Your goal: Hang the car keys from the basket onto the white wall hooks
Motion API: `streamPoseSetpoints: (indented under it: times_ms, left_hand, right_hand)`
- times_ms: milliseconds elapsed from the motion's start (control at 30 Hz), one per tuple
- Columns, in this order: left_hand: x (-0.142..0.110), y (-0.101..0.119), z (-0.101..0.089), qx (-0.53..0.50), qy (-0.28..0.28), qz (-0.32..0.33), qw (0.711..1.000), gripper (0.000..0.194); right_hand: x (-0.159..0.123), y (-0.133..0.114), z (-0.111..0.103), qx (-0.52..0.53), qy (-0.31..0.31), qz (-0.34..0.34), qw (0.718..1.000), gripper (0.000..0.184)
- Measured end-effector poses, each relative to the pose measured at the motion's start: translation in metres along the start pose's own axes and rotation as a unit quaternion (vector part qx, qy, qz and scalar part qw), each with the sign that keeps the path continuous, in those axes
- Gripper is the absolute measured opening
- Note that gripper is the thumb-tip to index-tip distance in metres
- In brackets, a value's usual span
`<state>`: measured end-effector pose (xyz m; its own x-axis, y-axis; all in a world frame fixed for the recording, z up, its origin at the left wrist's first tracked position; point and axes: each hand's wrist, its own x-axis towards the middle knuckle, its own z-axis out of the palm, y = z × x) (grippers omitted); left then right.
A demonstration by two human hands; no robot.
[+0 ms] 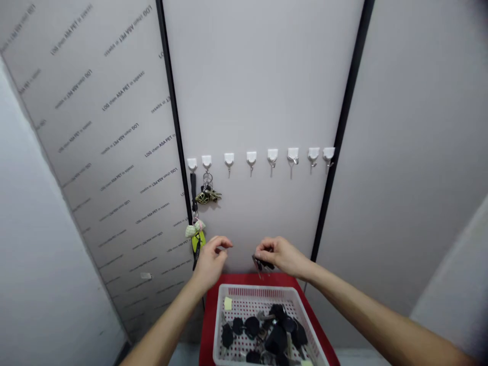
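Black and metal keys (265, 265) hang from the tight pinch of the right hand (281, 252), near the white basket's far rim (259, 288); the left hand (209, 262), half open, has nothing visible. If the pinch loosens, they could drop.

Single view, taken from a camera worn on the person's head. It faces forward and down, roughly square to the wall panel (263, 91), whose dark edge strips (351, 76) converge toward the bottom. The hooks (251, 156) sit near mid-height. The basket (257, 291) is viewed from above at close range, its near end cropped by the lower border.
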<state>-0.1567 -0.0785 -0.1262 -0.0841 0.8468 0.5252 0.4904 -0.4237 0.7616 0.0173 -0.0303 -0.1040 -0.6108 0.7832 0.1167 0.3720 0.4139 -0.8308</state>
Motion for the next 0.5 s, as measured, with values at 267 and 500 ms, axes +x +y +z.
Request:
streamPoseSetpoints:
  times_ms: [267, 500]
  left_hand:
    - [0.047, 0.061, -0.004, 0.108, 0.02, 0.126, 0.986, 0.036]
    - [0.097, 0.073, -0.026, 0.2, 0.123, 0.114, 0.965, 0.037]
  right_hand:
    - [0.061, -0.073, -0.032, 0.012, 0.193, -0.123, 0.973, 0.015]
    - [0.112, -0.11, -0.038, -0.053, 0.317, -0.143, 0.936, 0.019]
